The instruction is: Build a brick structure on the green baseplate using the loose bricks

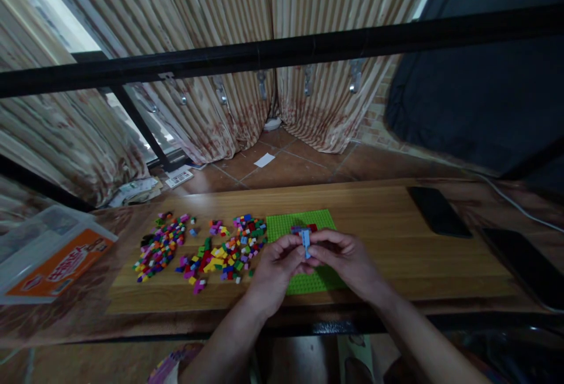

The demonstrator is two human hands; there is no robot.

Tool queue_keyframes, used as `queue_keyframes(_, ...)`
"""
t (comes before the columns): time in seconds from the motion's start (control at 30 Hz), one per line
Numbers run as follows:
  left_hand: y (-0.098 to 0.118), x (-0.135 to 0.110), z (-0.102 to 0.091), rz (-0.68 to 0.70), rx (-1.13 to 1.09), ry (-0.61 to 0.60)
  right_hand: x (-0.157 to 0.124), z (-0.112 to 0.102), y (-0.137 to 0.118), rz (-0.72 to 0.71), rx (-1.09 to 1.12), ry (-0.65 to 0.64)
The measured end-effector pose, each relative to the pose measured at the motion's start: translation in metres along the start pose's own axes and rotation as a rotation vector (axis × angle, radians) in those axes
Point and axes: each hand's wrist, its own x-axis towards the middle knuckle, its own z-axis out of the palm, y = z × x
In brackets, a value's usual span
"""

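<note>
My left hand (282, 260) and my right hand (341, 255) meet above a green baseplate (324, 281). Between their fingertips they pinch a small light-blue toy brick piece (305, 242), held upright. Whether it is one brick or several joined is too small to tell. Just behind the fingers, dark red and purple bricks (312, 228) show on the far part of the baseplate, partly hidden by the hands. To the left of my left hand lies a loose heap of coloured bricks (229, 255).
Another brick pile (163, 246) lies farther left on the wooden board (374, 208). A clear plastic box (57, 255) with an orange label stands at the left. Two dark phone-like slabs (439, 212) lie at the right. A black bar (264, 55) with hooks crosses in front of the curtains.
</note>
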Motion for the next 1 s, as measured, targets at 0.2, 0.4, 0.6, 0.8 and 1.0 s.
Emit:
queue_keyframes(0.2,-0.006,0.007,-0.002,0.014,0.226,0.084,-0.002,-0.003,-0.002,-0.088,-0.191,0.055)
queue_keyframes(0.4,0.006,0.02,-0.038,0.148,0.567,0.317,-0.004,-0.035,-0.003,-0.204,-0.716,0.036)
queue_keyframes(0.6,-0.015,0.029,-0.053,0.177,0.781,0.295,-0.006,-0.033,0.006,-0.359,-0.987,-0.162)
queue_keyframes(0.8,-0.028,0.032,-0.04,0.078,0.817,0.245,-0.001,-0.024,0.013,-0.437,-1.088,-0.135)
queue_keyframes(1.0,-0.031,0.032,-0.034,0.045,0.797,0.229,-0.001,-0.027,0.014,-0.437,-1.078,-0.13)
